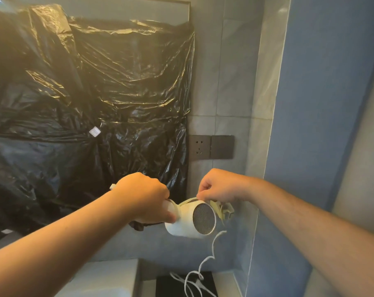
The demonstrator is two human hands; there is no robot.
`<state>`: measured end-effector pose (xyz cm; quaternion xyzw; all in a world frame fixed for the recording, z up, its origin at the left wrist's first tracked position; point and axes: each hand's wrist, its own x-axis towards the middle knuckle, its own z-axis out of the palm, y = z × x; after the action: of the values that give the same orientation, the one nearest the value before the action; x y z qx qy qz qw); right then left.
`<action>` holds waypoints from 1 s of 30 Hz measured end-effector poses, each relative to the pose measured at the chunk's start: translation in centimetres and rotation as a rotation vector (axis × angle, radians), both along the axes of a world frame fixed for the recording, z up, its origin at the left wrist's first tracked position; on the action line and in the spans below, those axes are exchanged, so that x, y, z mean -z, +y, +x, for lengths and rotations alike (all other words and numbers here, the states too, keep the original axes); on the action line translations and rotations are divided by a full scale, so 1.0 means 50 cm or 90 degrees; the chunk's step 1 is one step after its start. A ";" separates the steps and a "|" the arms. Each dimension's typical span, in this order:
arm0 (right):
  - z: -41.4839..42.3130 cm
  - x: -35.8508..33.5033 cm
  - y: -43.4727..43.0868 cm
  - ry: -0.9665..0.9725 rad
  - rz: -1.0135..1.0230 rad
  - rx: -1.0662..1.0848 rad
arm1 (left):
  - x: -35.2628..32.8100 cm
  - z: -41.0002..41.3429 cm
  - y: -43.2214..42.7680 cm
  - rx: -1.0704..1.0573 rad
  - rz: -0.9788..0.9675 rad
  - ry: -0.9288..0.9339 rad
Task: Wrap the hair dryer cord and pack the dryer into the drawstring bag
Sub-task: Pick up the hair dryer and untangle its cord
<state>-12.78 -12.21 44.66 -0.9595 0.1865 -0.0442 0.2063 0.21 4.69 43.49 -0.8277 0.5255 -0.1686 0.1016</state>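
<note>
A white hair dryer [187,221] is held in the air, its round mesh grille facing me. My left hand [145,198] is closed around its handle. My right hand [218,185] pinches the white cord [211,251] just above the dryer body, where a loop of cord lies over the top. From there the cord hangs down in curls onto a black item [166,286] at the bottom edge. A bit of dark fabric [139,226] shows under my left hand; I cannot tell what it is. No drawstring bag is clearly in view.
Crinkled black plastic sheeting [91,93] covers the wall area at the left. A dark wall socket plate [211,147] sits on grey tiles just above my hands. A blue wall [321,103] stands close on the right. A white surface [109,277] lies at the bottom.
</note>
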 end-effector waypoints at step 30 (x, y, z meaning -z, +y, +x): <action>0.023 0.062 0.062 -0.440 0.589 0.059 | 0.033 -0.011 -0.024 -0.051 -0.564 0.789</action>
<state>-11.61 -9.12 41.58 -0.6901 0.1496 -0.2779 0.6513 -0.36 3.51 41.83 -0.7528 0.3395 0.1357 -0.5474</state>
